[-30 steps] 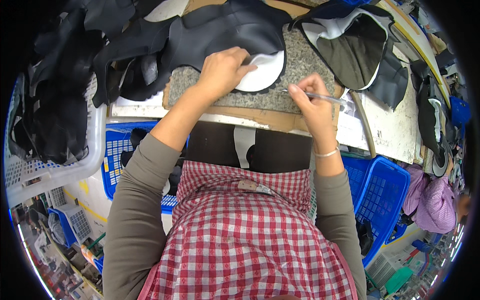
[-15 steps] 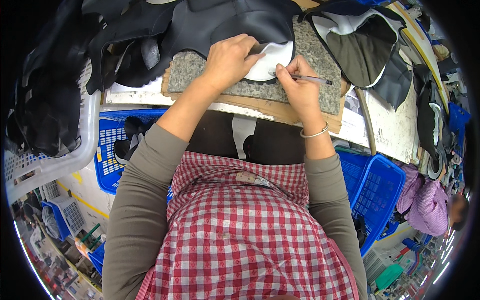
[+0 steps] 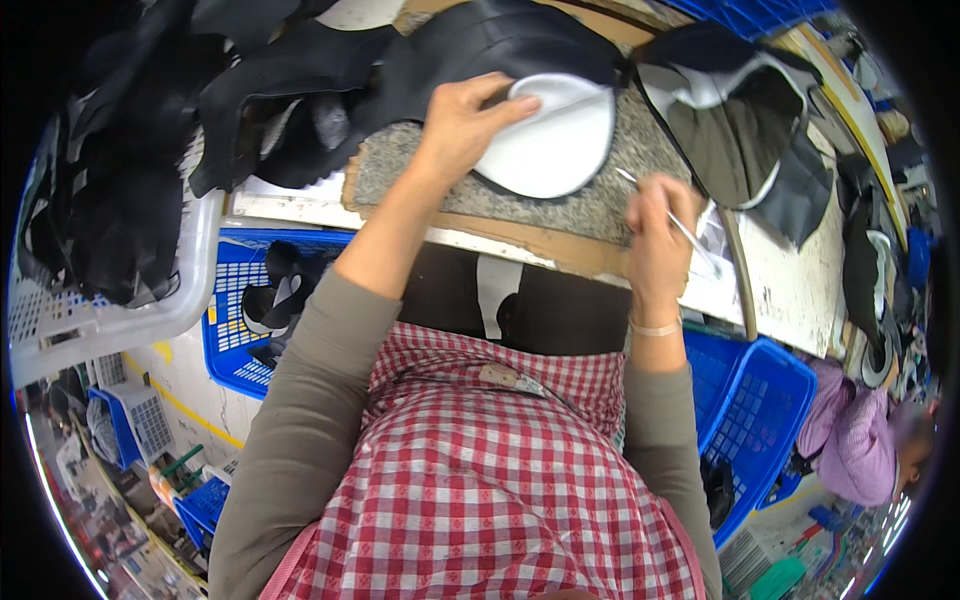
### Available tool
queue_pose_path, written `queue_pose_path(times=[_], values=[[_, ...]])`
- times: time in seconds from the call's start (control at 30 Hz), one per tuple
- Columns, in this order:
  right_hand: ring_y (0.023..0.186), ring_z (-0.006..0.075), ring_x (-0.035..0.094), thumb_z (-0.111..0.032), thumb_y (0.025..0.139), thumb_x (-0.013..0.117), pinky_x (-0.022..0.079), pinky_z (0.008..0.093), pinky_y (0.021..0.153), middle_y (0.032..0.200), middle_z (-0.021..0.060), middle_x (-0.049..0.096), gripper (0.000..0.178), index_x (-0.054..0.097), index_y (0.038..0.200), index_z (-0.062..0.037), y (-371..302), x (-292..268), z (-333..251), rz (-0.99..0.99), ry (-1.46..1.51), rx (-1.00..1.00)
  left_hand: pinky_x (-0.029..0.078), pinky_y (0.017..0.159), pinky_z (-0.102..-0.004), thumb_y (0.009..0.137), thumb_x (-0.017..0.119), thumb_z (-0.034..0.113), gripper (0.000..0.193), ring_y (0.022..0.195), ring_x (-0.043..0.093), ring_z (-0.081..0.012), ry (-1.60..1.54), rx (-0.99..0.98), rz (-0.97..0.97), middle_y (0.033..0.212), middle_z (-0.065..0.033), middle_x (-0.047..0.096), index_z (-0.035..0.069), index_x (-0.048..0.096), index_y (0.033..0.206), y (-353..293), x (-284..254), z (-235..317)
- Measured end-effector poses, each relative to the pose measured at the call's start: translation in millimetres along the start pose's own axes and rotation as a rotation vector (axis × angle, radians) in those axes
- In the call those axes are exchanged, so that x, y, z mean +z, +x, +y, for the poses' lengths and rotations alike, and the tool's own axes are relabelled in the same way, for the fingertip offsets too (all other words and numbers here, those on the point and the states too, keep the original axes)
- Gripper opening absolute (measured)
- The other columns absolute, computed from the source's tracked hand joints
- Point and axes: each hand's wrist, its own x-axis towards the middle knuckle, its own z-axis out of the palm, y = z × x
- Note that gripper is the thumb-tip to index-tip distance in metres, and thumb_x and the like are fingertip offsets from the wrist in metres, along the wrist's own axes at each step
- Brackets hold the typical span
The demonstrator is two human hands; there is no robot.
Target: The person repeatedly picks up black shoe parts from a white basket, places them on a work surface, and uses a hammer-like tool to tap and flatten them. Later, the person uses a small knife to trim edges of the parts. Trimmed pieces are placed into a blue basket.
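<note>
A black leather piece with a rounded end point(image 3: 500, 40) lies across the grey stone slab point(image 3: 400, 150), the white lining point(image 3: 550, 150) of that end facing up. My left hand point(image 3: 465, 125) grips its left edge, thumb pressed flat on the white side and fingers mostly hidden behind. To the right of the white part, my right hand point(image 3: 660, 235) is closed round a slim pen point(image 3: 692, 240), apart from the leather. Motion smears that hand and the pen slightly.
More black leather pieces point(image 3: 300, 60) lie at the left, over a white plastic basket point(image 3: 190, 290). A lined black piece point(image 3: 735, 130) rests on the table at right. Blue baskets point(image 3: 765, 400) stand below. A person in a pink checked top point(image 3: 855, 450) sits far right.
My right hand has moved right and down, taking the pen off the white lining. The rounded end now shows more of its white side, a full oval.
</note>
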Motion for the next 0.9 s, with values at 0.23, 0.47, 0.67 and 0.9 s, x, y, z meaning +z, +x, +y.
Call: queue_pose_path(times=[0.23,0.47,0.67,0.9], values=[[0.090,0.0223,0.065,-0.043,0.111,0.044,0.050,0.0374,0.089,0.096,0.0151,0.067,0.048,0.061,0.117,0.0019,2.3,0.9,-14.6,-0.054,-0.152,-0.358,0.051,0.065,-0.0351,0.087,0.081,0.040,0.040,0.068,0.064,-0.0179,0.108,0.261,-0.260,0.079,-0.0143,0.072,0.001,0.077,0.095,98.8,88.6,-1.9],[0.082,0.0120,0.057,-0.034,0.112,0.047,0.045,0.0262,0.077,0.086,0.0049,0.062,0.043,0.070,0.111,0.0015,-6.9,-24.8,3.5,0.059,-0.165,0.064,0.043,0.108,-0.0397,0.096,0.072,0.033,0.054,0.124,0.056,-0.0313,0.418,0.580,-0.415,0.128,-0.0136,0.061,0.010,0.057,0.142,34.6,14.7,-7.5],[0.079,0.0096,0.058,-0.026,0.110,0.054,0.047,0.0250,0.074,0.084,0.0020,0.064,0.032,0.072,0.110,-0.0004,-12.4,-32.0,14.1,0.012,-0.271,-0.056,0.046,0.109,-0.0416,0.080,0.079,0.005,0.051,0.128,0.053,-0.0345,1.039,0.117,0.162,0.133,-0.0142,0.059,0.008,0.066,0.129,-118.4,-155.3,4.4],[0.088,0.0119,0.064,-0.028,0.109,0.057,0.051,0.0263,0.082,0.093,0.0061,0.069,0.032,0.069,0.118,-0.0007,-2.7,-22.0,12.6,0.127,-0.210,0.003,0.046,0.109,-0.0456,0.084,0.079,0.049,0.075,0.128,0.054,-0.0398,1.468,0.012,-0.035,0.142,-0.0178,0.058,0.006,0.059,0.142,-121.6,-243.9,-14.8]])
